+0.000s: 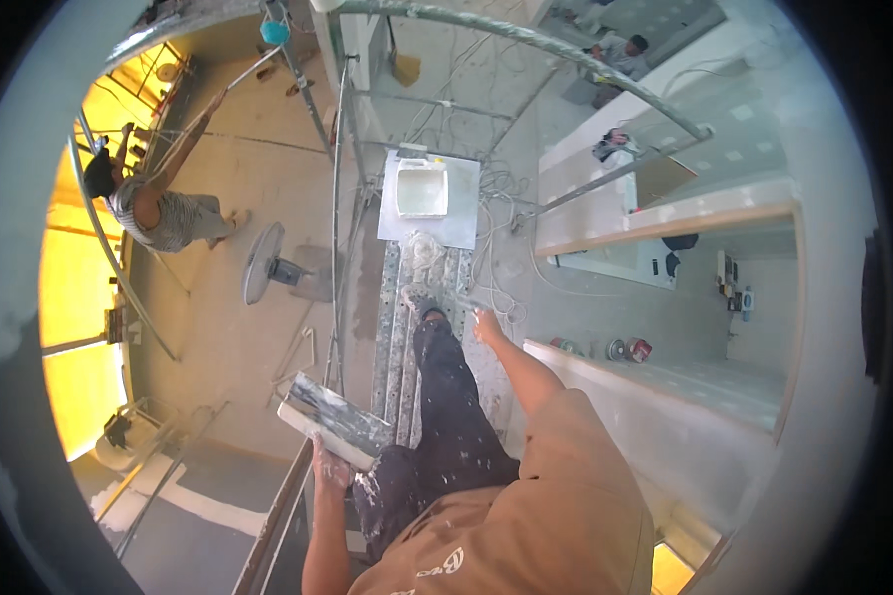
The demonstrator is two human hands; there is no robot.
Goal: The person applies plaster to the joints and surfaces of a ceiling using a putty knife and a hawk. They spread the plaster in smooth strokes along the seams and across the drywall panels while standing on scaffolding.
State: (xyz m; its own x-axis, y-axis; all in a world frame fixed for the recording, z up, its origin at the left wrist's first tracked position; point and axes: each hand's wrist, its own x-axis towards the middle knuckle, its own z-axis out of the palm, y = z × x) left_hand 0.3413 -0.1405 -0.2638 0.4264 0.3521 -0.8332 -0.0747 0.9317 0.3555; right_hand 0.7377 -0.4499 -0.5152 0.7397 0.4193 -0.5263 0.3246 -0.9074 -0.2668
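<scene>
My left hand (329, 464) grips a mud pan (335, 420) from below, beside my left knee. This long, rectangular pan is pale outside and smeared grey and white with plaster inside. My right arm reaches forward, and my right hand (484, 323) is closed round a thin, pale, blade-like tool (469, 303), whose outline is blurred against the planks. Just ahead of my foot lies a crumpled, whitish plastic bag (424, 250). Beyond it a cut-open white plastic container (422, 190) with pale contents rests on a white board (393, 220).
I am on a plaster-spattered metal scaffold plank (391, 327), with scaffold tubes (339, 198) around. A pedestal fan (264, 264) stands on the floor to the left. Loose cables (506, 198) lie at right. One person (164, 203) holds a pole; another person (620, 59) is far off.
</scene>
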